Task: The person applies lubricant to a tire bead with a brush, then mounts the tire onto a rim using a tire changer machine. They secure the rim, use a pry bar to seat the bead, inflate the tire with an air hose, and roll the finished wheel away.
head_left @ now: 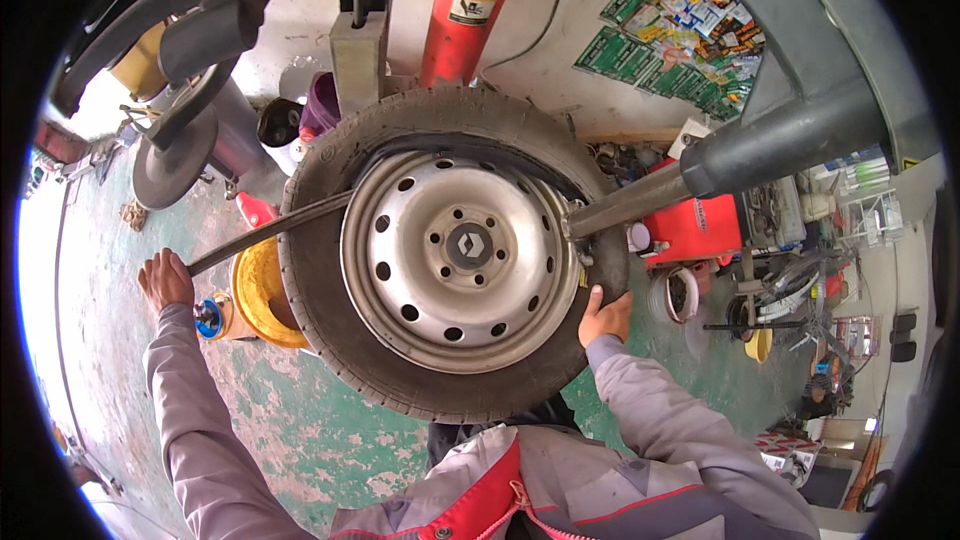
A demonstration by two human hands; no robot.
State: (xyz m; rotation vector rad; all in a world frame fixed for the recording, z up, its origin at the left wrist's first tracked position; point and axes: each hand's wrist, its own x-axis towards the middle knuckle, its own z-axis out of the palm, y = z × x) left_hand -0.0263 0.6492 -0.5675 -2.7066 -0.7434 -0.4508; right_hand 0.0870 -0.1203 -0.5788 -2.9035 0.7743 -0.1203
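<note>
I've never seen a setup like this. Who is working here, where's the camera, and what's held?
There is no robot: a person works with two bare hands. The one view comes from a fisheye camera on their head, looking down, so straight edges bend. The left hand grips the outer end of a long metal bar, which crosses the tire to the edge of the silver wheel. The right hand rests against the tire. From the upper right, a machine arm reaches the wheel's edge. The wheel's support is hidden underneath. A yellow bucket shows at left, above the worn green floor.
</note>
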